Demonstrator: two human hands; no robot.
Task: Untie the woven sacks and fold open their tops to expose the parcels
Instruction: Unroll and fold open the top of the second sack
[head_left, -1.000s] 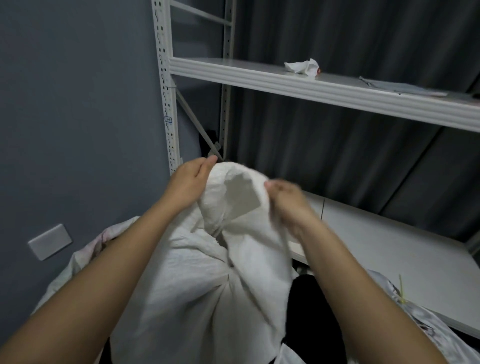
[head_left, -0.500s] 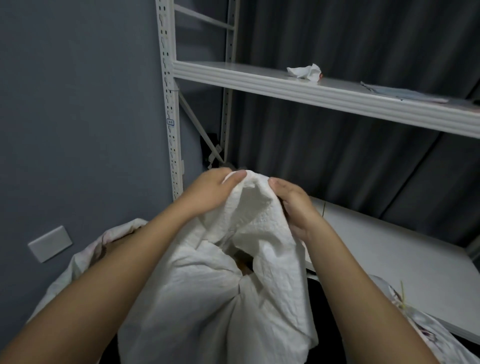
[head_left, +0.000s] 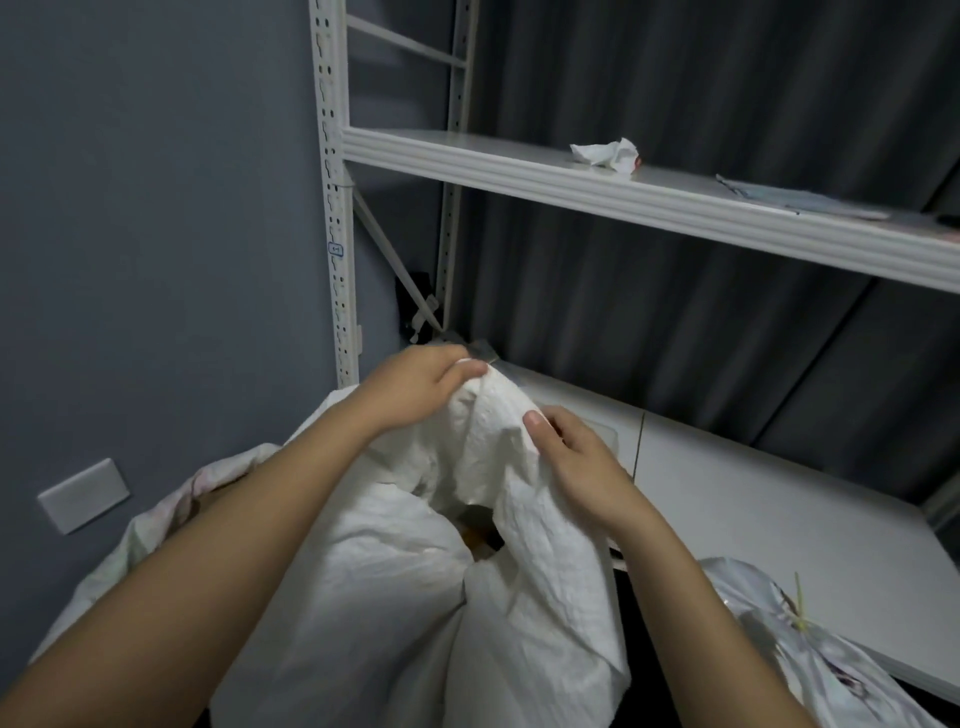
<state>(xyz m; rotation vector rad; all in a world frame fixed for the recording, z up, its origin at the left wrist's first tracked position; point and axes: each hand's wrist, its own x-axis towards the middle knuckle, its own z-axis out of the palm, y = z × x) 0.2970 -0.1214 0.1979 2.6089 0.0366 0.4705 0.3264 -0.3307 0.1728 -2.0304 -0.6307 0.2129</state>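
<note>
Sack (head_left: 395, 597) of white woven cloth stands in the middle of the view, directly under the person's two forearms and in front of the white metal rack (head_left: 332, 208). Its top is bunched upward into a crumpled peak between the hands. The left hand (head_left: 415, 387) grips the peak from the left, fingers curled over the cloth with the fingertips on its top edge. The right hand (head_left: 576, 467) pinches the cloth from the right, thumb pressed on the outer face and the other fingers tucked behind the fold. Below the peak the mouth of the sack gapes a little, and something orange-brown shows in the dark opening (head_left: 475, 535); what it is cannot be told. To the right of the sack, a second pale sack (head_left: 779, 629) lies against the rack's lower shelf (head_left: 779, 499), its neck bound with a yellow-green tie (head_left: 800, 613). To the left of the sack, more pale cloth (head_left: 171, 509) lies bunched near the grey wall, where a blank wall plate (head_left: 83, 493) is fixed. Above the sack, the rack's upper shelf (head_left: 519, 176) carries a crumpled white tissue (head_left: 605, 153) and some flat papers (head_left: 795, 200). Dark curtains (head_left: 675, 312) hang behind the rack.
</note>
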